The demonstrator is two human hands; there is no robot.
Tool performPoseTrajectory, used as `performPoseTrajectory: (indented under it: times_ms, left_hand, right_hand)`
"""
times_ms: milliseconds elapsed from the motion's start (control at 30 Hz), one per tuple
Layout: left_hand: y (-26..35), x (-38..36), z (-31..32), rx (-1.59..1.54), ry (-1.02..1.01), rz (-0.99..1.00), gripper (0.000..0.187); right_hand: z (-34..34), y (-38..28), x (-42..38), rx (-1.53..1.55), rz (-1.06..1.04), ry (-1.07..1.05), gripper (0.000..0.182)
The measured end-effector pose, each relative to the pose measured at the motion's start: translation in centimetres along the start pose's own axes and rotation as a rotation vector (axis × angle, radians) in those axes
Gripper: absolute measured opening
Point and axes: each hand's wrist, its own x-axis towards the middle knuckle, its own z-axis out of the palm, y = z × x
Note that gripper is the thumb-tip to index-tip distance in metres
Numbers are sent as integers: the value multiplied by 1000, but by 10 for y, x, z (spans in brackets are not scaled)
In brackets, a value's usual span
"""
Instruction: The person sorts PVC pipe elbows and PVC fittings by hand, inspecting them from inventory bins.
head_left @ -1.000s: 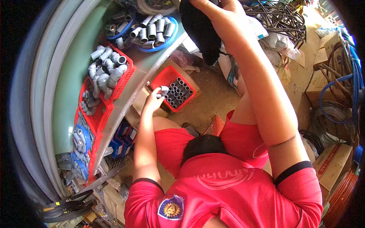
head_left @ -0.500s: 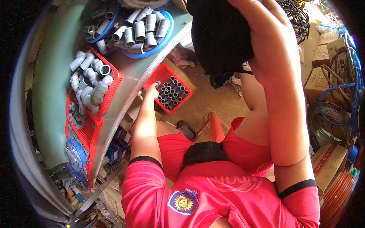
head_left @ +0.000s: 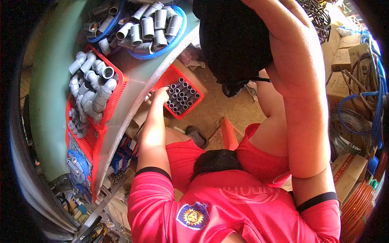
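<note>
My left hand (head_left: 161,95) reaches over the near left side of a red plastic basket (head_left: 165,77). Its fingers are closed, apparently on a grey pipe fitting (head_left: 167,88), most of which they hide. Inside the basket, several grey fittings (head_left: 181,98) stand on end in close rows, open ends up. My right hand (head_left: 283,12) is raised near the camera beside a large black object (head_left: 233,44), whose kind I cannot make out. Its fingers are cut off by the top edge, so its grip is hidden.
On the green-topped table (head_left: 52,121) at the left stand a red crate (head_left: 115,97) of grey elbow fittings and a blue-rimmed basin (head_left: 183,25) of grey couplings. An orange stool leg (head_left: 229,133) stands between my knees. Cartons (head_left: 349,172) and coiled blue tubing (head_left: 375,101) lie at the right.
The view has shifted slightly, so the table and basket appear higher and farther left. My left hand stays at the basket's left side, and my right hand remains raised.
</note>
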Motion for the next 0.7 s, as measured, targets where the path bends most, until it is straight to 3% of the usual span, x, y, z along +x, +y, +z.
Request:
performPoseTrajectory:
  times_ms: [167, 267, 467, 533, 700]
  left_hand:
    - [6, -12, -8, 11, -80, 56, 63]
    - [-1, -7, 1, -28, -28, 88, 62]
    - [-33, 45, 32, -266, 48, 285, 53]
    - [-35, 31, 15, -390, 89, 288, 50]
    - [-33, -37, -36, -563, 170, 257, 37]
  right_hand:
    - [2, 0, 0, -11, 12, -19, 41]
    - [2, 0, 0, -16, 11, -28, 41]
    - [1, -1, -1, -25, 4, -38, 42]
    - [1, 0, 0, -25, -12, -35, 42]
    - [-26, 26, 20, 217, -260, -315, 46]
